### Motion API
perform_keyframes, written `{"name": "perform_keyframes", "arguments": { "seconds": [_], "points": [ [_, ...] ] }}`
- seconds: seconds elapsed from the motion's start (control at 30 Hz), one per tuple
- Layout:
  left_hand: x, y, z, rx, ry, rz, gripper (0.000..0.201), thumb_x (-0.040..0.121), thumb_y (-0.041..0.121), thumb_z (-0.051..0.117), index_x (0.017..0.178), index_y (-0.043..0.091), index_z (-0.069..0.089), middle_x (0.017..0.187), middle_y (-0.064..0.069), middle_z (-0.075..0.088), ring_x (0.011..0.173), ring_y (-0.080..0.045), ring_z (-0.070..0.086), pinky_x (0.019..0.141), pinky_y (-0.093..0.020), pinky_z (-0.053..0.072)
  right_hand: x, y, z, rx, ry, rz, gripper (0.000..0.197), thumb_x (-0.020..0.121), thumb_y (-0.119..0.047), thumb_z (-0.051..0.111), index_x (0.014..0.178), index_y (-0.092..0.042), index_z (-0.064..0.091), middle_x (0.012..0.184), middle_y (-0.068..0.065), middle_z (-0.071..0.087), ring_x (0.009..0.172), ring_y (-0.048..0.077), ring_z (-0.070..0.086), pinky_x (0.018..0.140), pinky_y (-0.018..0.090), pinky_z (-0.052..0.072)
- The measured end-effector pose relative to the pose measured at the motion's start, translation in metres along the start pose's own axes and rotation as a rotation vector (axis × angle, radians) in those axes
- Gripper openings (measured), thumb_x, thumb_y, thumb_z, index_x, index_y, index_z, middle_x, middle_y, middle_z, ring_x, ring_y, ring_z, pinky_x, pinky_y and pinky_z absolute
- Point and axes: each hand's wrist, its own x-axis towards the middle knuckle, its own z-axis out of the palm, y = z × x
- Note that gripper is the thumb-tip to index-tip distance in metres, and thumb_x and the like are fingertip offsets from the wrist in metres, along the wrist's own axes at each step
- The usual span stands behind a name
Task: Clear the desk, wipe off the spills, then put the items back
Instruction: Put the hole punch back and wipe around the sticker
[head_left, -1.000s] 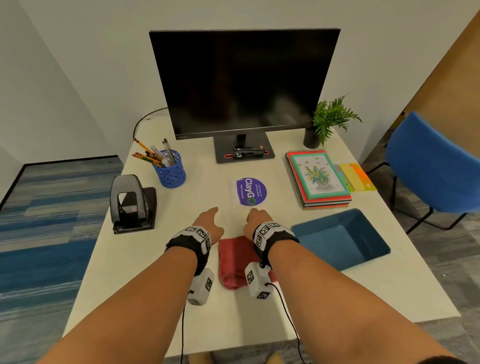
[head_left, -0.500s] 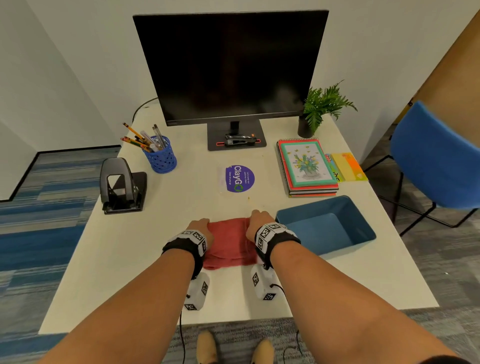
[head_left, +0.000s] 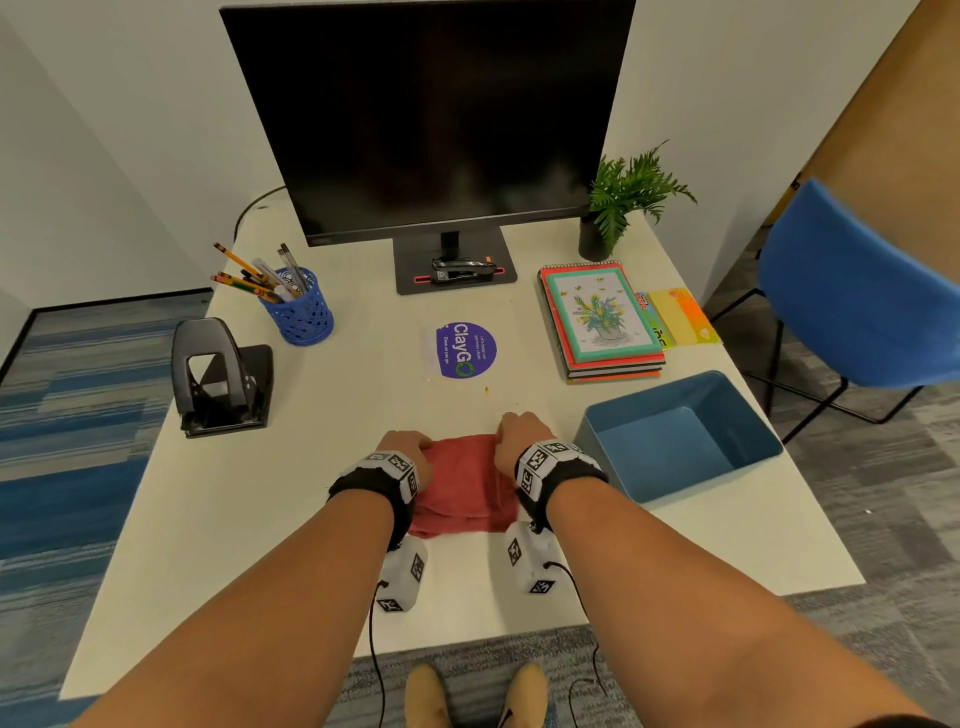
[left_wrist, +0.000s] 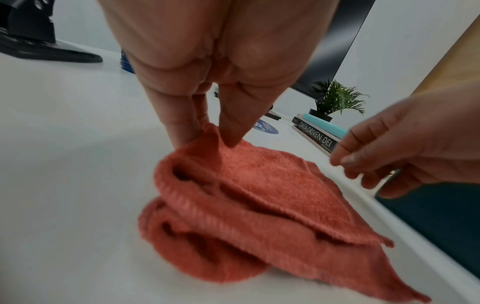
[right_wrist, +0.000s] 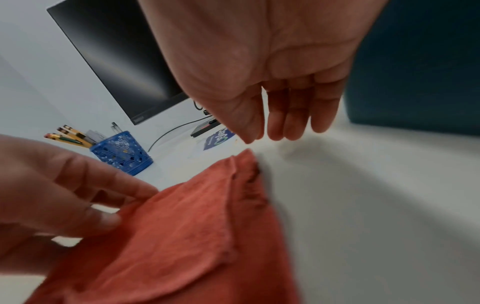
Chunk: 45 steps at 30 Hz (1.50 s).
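A folded red cloth (head_left: 462, 483) lies on the white desk (head_left: 270, 509) near its front edge. My left hand (head_left: 408, 447) is at the cloth's far left corner; in the left wrist view its thumb and fingers (left_wrist: 207, 139) pinch that corner of the cloth (left_wrist: 259, 195) and lift it slightly. My right hand (head_left: 519, 431) is at the far right corner. In the right wrist view its fingertips (right_wrist: 262, 137) hang loosely just above the cloth (right_wrist: 182, 236) and hold nothing. A few small brownish specks (head_left: 487, 388) dot the desk beyond the cloth.
A blue bin (head_left: 613, 467) stands right of the cloth. Beyond are a ClayGo sticker (head_left: 462, 351), hole punch (head_left: 221, 374), blue pen cup (head_left: 304, 317), monitor (head_left: 431, 119) with a stapler (head_left: 462, 270), notebooks (head_left: 602, 317), coloured cards (head_left: 680, 317), plant (head_left: 623, 202). A blue chair (head_left: 857, 291) stands at the right.
Both hands drew back from the desk beyond the cloth to its far corners. The left hand now pinches its corner. The head view dropped towards the front edge.
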Motion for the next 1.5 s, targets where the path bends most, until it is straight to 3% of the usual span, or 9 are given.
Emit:
{"name": "perform_keyframes", "arguments": {
  "seconds": [0.17, 0.27, 0.33, 0.5, 0.6, 0.7, 0.8, 1.03, 1.5],
  "points": [
    [0.017, -0.012, 0.0, -0.045, 0.011, -0.029, 0.046, 0.095, 0.015, 0.043, 0.14, 0.017, 0.046, 0.146, -0.01, 0.042, 0.131, -0.028, 0.045, 0.11, -0.033, 0.037, -0.003, -0.035, 0.013, -0.067, -0.044, -0.196, 0.032, 0.09, -0.026, 0.048, 0.119, -0.017, 0.058, 0.119, 0.013, 0.049, 0.111, 0.034, 0.054, 0.094, 0.04, 0.047],
    [0.026, -0.019, -0.002, -0.039, 0.031, -0.052, 0.047, 0.095, 0.026, 0.049, 0.141, 0.018, 0.045, 0.147, -0.011, 0.038, 0.13, -0.03, 0.046, 0.107, -0.034, 0.04, -0.006, -0.049, 0.024, -0.179, -0.096, -0.285, 0.035, 0.088, -0.03, 0.049, 0.122, -0.031, 0.058, 0.11, 0.008, 0.046, 0.106, 0.032, 0.052, 0.09, 0.043, 0.048],
    [0.033, -0.023, -0.004, -0.022, 0.027, -0.059, 0.052, 0.093, 0.028, 0.053, 0.143, 0.019, 0.042, 0.15, -0.009, 0.033, 0.135, -0.03, 0.04, 0.112, -0.035, 0.035, -0.007, -0.05, 0.029, -0.27, -0.109, -0.313, 0.038, 0.087, -0.025, 0.051, 0.124, -0.032, 0.058, 0.115, 0.007, 0.043, 0.11, 0.031, 0.048, 0.094, 0.042, 0.046],
    [0.049, -0.034, -0.012, 0.039, 0.027, -0.061, 0.058, 0.091, 0.017, 0.049, 0.146, 0.025, 0.035, 0.159, -0.005, 0.014, 0.145, -0.026, 0.021, 0.119, -0.034, 0.022, 0.007, -0.044, 0.032, -0.309, -0.045, -0.211, 0.051, 0.084, -0.024, 0.053, 0.135, -0.02, 0.046, 0.133, 0.013, 0.033, 0.119, 0.035, 0.039, 0.103, 0.044, 0.039],
    [0.056, -0.036, -0.015, 0.052, 0.023, -0.062, 0.061, 0.092, 0.02, 0.045, 0.15, 0.029, 0.025, 0.161, -0.003, 0.004, 0.148, -0.025, 0.01, 0.121, -0.039, 0.017, 0.02, -0.037, 0.029, -0.26, -0.041, -0.087, 0.067, 0.087, -0.035, 0.053, 0.148, -0.02, 0.028, 0.146, 0.012, 0.023, 0.132, 0.035, 0.028, 0.109, 0.049, 0.035],
    [0.066, -0.039, -0.017, 0.095, -0.021, -0.072, 0.07, 0.093, 0.026, 0.046, 0.152, 0.034, 0.01, 0.161, 0.0, -0.006, 0.149, -0.028, 0.0, 0.12, -0.045, 0.015, 0.031, -0.028, 0.025, -0.198, -0.084, 0.015, 0.074, 0.092, -0.046, 0.047, 0.154, -0.025, 0.012, 0.16, 0.006, 0.0, 0.145, 0.033, 0.011, 0.115, 0.053, 0.025],
    [0.076, -0.038, -0.019, 0.145, -0.051, -0.086, 0.081, 0.091, 0.035, 0.053, 0.152, 0.034, 0.0, 0.16, 0.001, -0.013, 0.148, -0.031, -0.007, 0.119, -0.05, 0.014, 0.042, -0.025, 0.02, -0.143, -0.153, 0.064, 0.079, 0.092, -0.045, 0.049, 0.154, -0.03, 0.002, 0.161, -0.001, -0.015, 0.149, 0.028, -0.004, 0.118, 0.055, 0.014],
    [0.102, -0.024, -0.027, 0.172, -0.049, -0.079, 0.094, 0.086, 0.047, 0.061, 0.152, 0.031, -0.004, 0.16, -0.003, -0.015, 0.147, -0.034, -0.008, 0.118, -0.052, 0.016, 0.068, -0.027, -0.001, -0.057, -0.11, 0.158, 0.083, 0.09, -0.026, 0.056, 0.154, -0.027, 0.004, 0.161, 0.002, -0.013, 0.149, 0.027, -0.004, 0.114, 0.057, 0.017],
    [0.15, -0.004, -0.046, 0.156, -0.078, -0.23, 0.108, 0.077, 0.045, 0.071, 0.152, 0.031, -0.005, 0.159, -0.002, -0.016, 0.147, -0.035, -0.006, 0.115, -0.056, 0.022, 0.156, -0.02, -0.048, -0.094, -0.113, 0.099, 0.092, 0.087, -0.029, 0.064, 0.154, -0.018, 0.002, 0.161, 0.006, -0.011, 0.149, 0.031, -0.004, 0.116, 0.056, 0.018]
  ]
}}
